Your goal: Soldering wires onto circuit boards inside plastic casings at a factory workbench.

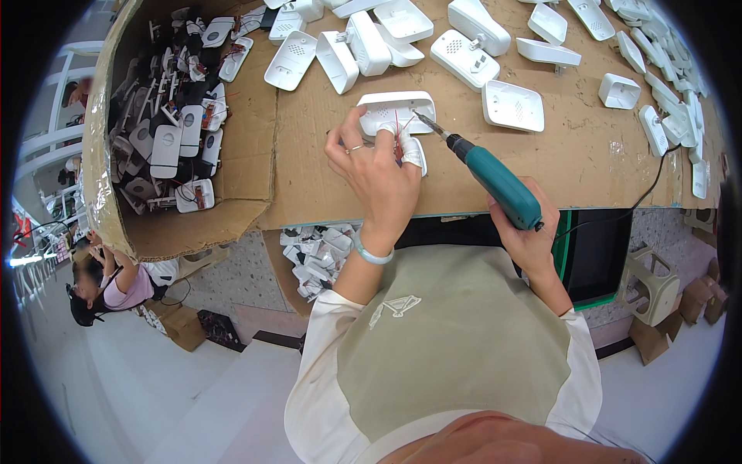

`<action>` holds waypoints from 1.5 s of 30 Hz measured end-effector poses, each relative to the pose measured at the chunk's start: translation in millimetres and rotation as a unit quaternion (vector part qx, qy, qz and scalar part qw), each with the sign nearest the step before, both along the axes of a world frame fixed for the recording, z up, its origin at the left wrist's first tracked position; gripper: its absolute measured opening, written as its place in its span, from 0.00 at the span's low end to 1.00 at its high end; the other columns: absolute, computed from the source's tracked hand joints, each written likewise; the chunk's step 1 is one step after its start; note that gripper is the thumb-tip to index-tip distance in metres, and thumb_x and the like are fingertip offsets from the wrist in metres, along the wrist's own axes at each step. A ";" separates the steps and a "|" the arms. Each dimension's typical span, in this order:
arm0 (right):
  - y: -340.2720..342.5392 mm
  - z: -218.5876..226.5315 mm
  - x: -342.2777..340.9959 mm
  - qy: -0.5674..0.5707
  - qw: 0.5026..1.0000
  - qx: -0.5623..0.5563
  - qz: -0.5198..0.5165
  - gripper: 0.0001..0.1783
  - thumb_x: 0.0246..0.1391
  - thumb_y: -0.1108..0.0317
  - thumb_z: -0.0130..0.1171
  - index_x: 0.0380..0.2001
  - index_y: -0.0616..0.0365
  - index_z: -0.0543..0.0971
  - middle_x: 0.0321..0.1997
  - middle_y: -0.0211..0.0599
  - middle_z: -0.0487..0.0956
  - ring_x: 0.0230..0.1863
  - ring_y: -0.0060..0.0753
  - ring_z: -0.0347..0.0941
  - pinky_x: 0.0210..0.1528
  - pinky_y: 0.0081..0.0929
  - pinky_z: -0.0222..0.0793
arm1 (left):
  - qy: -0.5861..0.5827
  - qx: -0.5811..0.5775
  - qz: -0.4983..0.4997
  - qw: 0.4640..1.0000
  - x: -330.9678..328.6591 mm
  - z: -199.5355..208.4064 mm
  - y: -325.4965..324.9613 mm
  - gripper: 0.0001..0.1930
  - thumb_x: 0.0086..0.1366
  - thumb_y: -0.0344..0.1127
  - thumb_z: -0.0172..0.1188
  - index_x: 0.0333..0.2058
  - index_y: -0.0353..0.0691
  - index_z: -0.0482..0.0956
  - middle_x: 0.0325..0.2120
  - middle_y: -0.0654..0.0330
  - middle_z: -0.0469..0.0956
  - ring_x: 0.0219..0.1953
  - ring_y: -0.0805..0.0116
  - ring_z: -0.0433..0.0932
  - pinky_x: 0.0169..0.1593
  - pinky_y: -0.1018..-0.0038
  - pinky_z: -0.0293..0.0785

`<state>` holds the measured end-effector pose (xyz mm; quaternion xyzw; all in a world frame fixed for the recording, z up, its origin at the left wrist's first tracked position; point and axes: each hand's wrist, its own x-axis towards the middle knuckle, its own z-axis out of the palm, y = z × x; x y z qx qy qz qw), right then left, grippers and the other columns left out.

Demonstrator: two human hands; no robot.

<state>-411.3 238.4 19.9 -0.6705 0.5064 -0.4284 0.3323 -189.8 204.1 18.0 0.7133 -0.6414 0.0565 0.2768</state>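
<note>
My left hand (380,182) closes on an open white plastic housing (377,109) lying on the cardboard-covered table. White wrapping covers some of its fingertips. Thin red wires rise beside them, and a smaller white part (422,158) shows partly under the fingers. My right hand (532,234) is wrapped round the lower end of a teal electric screwdriver (501,184). The bit slants up to the left, its tip at the housing's right side. Whether it touches a screw is too small to tell.
At left a large cardboard box (246,220) holds many wired white units. Loose white housings (513,106) cover the table's far side and right. A black cord (648,189) crosses the right edge. Below are a box of small white parts (313,259) and a plastic stool (649,286). Another person (127,282) sits far left.
</note>
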 end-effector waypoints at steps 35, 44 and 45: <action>0.8 6.1 4.6 0.019 0.999 0.019 0.026 0.15 0.45 0.83 0.67 0.38 0.63 0.77 0.35 0.43 0.77 0.34 0.45 0.76 0.38 0.30 0.72 | 0.033 0.010 -0.006 0.999 -5.5 0.7 -7.9 0.05 0.45 0.25 0.63 0.23 0.32 0.76 0.64 0.46 0.66 0.61 0.39 0.59 0.62 0.44 0.53; -0.4 8.2 5.2 0.028 0.999 0.015 0.030 0.15 0.46 0.82 0.67 0.38 0.63 0.77 0.34 0.43 0.76 0.33 0.46 0.75 0.36 0.31 0.71 | 0.030 0.017 0.006 0.999 -6.0 1.7 -7.4 0.07 0.45 0.25 0.65 0.26 0.32 0.79 0.62 0.49 0.68 0.61 0.40 0.60 0.62 0.45 0.54; -0.3 8.8 5.1 0.029 0.999 0.014 0.030 0.15 0.46 0.82 0.67 0.38 0.63 0.77 0.34 0.43 0.76 0.33 0.46 0.75 0.36 0.31 0.71 | 0.031 0.015 0.006 0.999 -5.8 1.0 -7.6 0.07 0.45 0.25 0.64 0.26 0.32 0.79 0.61 0.49 0.69 0.61 0.40 0.59 0.62 0.44 0.54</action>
